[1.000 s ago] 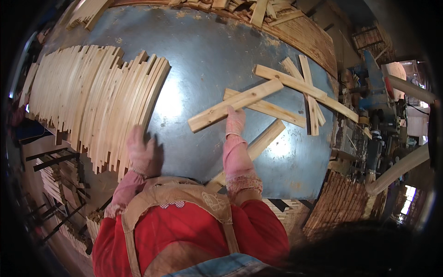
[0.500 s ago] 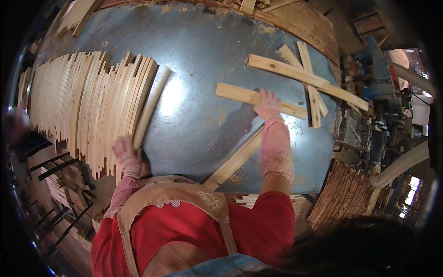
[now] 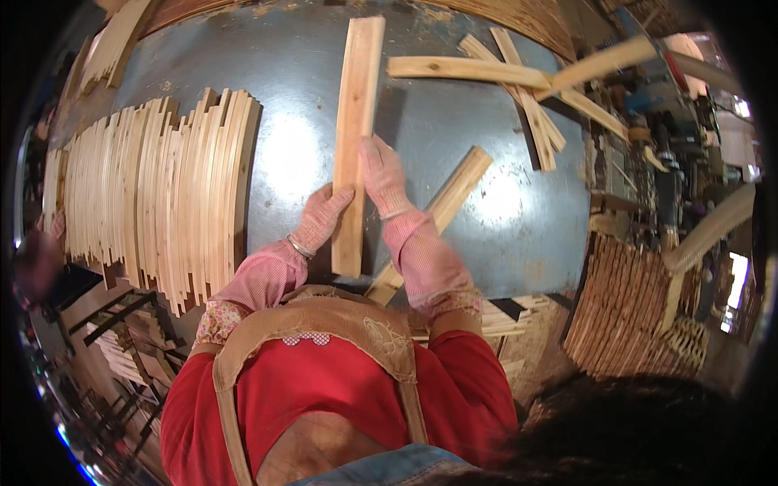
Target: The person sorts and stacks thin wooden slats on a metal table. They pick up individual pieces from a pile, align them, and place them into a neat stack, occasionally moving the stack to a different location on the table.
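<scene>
Both my hands wear pinkish gloves or sleeves and are on a pale wooden board (image 3: 356, 105) above the metal table. The board points away from me, its near end close to my apron. My left hand (image 3: 321, 220) grips its left edge near the lower end, thumb on the upper face. Higher up, my right hand (image 3: 382, 174) holds the right edge; its fingers partly hide behind the board. Another board (image 3: 454, 194) lies slantwise under my right forearm. To the left, a row of narrow wooden strips (image 3: 190, 194) stands packed side by side.
The blue-grey metal table (image 3: 300, 89) spreads under everything. Several crossed boards (image 3: 527, 109) lie at the far right, with one slanting board (image 3: 604, 65) over them. Beyond the right edge are a stack of brown wood (image 3: 612, 308), a ribbed hose (image 3: 713, 227) and machinery.
The board under my right hand has been picked up and turned to point away from me. My left hand has left the strip row and taken hold. Another slanting board appears at right.
</scene>
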Available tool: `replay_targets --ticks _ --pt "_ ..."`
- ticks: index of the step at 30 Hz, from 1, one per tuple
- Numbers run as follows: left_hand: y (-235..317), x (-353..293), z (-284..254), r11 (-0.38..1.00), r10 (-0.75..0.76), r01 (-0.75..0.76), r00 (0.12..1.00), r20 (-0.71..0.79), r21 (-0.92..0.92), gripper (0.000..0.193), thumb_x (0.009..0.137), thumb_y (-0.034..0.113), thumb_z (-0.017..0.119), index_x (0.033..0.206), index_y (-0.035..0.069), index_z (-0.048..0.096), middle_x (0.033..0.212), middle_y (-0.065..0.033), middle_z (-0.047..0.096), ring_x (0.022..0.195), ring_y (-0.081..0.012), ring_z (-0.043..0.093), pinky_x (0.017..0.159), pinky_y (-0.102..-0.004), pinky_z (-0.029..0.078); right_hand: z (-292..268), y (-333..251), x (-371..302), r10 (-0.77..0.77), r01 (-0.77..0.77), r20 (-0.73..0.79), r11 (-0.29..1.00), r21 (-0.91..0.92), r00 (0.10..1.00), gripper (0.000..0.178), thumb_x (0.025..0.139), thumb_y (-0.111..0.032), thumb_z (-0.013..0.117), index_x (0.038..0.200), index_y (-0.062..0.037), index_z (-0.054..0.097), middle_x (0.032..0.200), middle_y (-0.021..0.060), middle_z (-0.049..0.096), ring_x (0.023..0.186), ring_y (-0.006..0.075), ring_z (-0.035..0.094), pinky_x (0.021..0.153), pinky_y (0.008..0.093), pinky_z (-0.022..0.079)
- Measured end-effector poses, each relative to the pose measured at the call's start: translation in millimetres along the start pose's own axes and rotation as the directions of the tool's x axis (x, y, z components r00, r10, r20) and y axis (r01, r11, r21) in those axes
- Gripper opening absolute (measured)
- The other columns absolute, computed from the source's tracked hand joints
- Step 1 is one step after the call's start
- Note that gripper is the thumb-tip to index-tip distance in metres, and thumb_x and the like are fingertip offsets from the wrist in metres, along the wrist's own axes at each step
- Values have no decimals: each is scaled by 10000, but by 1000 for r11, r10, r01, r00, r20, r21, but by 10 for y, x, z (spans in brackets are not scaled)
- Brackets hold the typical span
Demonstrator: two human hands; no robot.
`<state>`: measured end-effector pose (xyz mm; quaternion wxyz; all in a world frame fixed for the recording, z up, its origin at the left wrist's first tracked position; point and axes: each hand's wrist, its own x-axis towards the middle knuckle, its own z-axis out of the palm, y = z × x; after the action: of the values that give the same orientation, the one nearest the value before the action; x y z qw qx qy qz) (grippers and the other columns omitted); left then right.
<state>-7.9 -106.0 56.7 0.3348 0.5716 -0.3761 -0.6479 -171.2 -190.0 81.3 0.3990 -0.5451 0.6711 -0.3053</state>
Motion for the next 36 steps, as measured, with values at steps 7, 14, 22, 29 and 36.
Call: replay_targets --ticks 7,14,22,29,36 --pt "-178 -440 -1108 444 266 263 874 -407 857 425 889 436 817 1073 61 744 1203 -131 672 1156 -266 578 1077 -436 459 -185 1753 -1513 12 -473 -568 568 -674 823 917 797 -525 816 1545 -103 494 1361 211 627 1302 420 568 1121 494 446" --pt "-692 -769 -1945 84 293 348 887 -357 934 893 955 461 736 1697 175 332 1748 -122 303 1632 -305 244 1363 -452 122 -310 1423 -1901 214 -418 -462 814 -403 861 740 803 -310 803 1448 -46 553 1330 222 645 1235 401 638 1081 504 520" --pt "-690 -759 -1905 89 312 343 882 -353 935 848 973 479 700 1692 192 355 1761 -106 293 1638 -287 237 1367 -429 106 465 1070 -2446 91 155 316 725 -672 944 831 819 -490 826 1494 -155 473 1280 208 709 1186 427 700 992 511 582" --pt "-782 -721 -1971 152 357 350 853 -382 924 827 927 412 770 1650 191 433 1757 -109 309 1638 -296 239 1364 -428 130 -1573 1501 -906 399 -457 -233 687 -565 887 708 786 -573 712 1360 -165 640 1140 213 771 1083 405 751 947 496 590" --pt "-685 -787 -1855 284 376 333 824 -423 899 836 891 403 819 1607 134 480 1722 -146 349 1599 -366 289 1347 -477 182 -1652 2031 -536 79 -265 -437 886 -382 896 487 1005 -510 613 1176 -56 654 1049 266 740 1013 499 711 874 542 569"
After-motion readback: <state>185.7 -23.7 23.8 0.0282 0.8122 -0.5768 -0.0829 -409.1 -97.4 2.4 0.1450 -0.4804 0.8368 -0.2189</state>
